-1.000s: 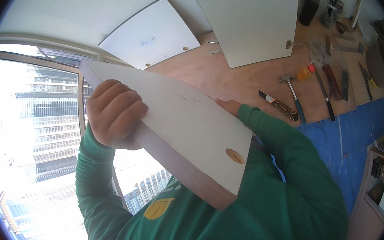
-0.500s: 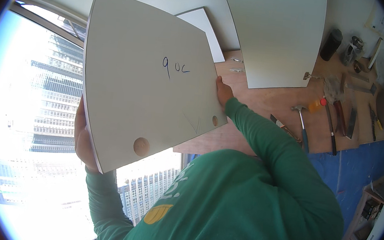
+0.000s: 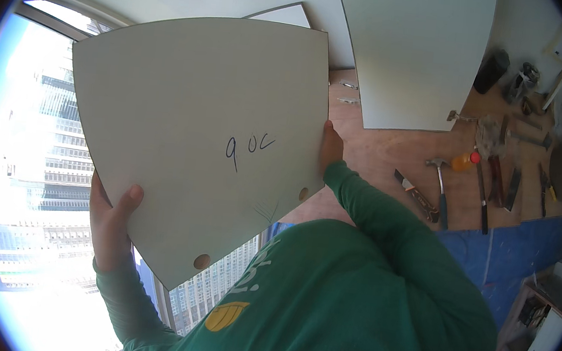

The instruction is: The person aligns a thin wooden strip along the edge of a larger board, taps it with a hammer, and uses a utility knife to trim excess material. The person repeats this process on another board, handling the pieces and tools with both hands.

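Note:
A white cabinet door panel (image 3: 185,112) is held up in front of me, its broad face toward me. It bears handwritten marks and two round hinge holes along its lower edge. My left hand (image 3: 113,217) grips the lower left edge, thumb lying on the face and the other fingers behind. On the right edge, my right hand (image 3: 332,150) is closed round the panel, its fingers mostly hidden behind it. The panel is tilted, with its lower left corner hanging lowest.
A wooden worktop (image 3: 392,149) carries a hammer (image 3: 440,191), a utility knife (image 3: 417,197), an orange bottle (image 3: 461,162) and several other tools. Another white panel (image 3: 420,60) with a hinge (image 3: 459,117) stands on it. A large window (image 3: 46,153) is at left; a shelf unit (image 3: 541,316) stands lower right.
The panel has turned to face me more fully and its lower edge has dropped. My left hand has moved down and left, its thumb now showing on the face.

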### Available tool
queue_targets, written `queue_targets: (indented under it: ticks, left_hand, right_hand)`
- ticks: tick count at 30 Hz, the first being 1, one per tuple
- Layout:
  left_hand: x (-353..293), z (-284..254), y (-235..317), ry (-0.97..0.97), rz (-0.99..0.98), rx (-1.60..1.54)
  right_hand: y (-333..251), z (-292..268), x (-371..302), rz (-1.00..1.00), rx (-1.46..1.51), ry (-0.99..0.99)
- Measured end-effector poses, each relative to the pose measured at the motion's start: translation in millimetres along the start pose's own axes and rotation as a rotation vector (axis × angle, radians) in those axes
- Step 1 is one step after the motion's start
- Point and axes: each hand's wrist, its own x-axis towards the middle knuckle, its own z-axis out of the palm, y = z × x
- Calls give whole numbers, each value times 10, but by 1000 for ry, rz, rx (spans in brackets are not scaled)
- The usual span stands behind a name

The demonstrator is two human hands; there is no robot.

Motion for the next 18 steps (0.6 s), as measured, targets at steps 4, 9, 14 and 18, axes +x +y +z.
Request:
queue_targets:
  ticks: [4,9,14,18]
  left_hand:
    - [-91,-135,-248,-26,99,66]
    - [-228,-101,-220,-84,184,171]
    - [-268,90,-284,-270,209,284]
    - [-230,378,-301,-549,310,489]
  right_hand:
    - [242,3,-52,-23,-82,-60]
    - [314,-120,-198,533,239,-316]
    - [306,-306,-379,704,519,-278]
    - [591,-676,-452,770,584,-40]
